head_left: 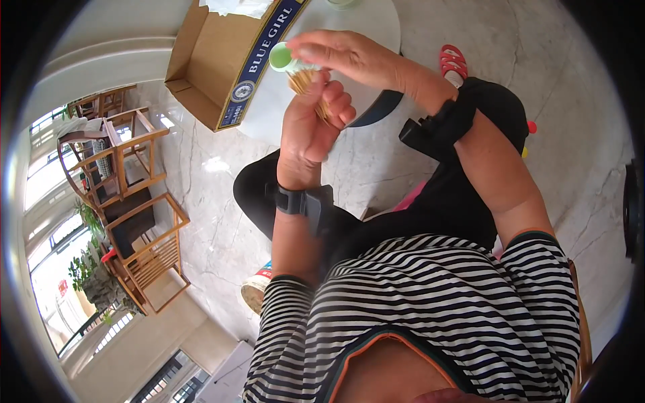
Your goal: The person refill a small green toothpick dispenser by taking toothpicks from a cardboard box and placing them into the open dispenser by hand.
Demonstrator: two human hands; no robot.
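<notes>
My left hand is closed around a bundle of thin wooden sticks, which look like toothpicks. Their tips stick out above the thumb, and more ends show below the fingers. Just beyond the bundle is a small light-green cup, its mouth turned towards me. My right hand reaches across from the right with its fingers stretched out. Its fingertips overlap the cup's rim; whether they grip it is unclear. Both hands are over a round white table.
An open cardboard box with a blue printed edge lies at the table's left, with white material at its far end. Another pale-green container is at the top edge. Wooden chairs stand left; a bucket is beside me.
</notes>
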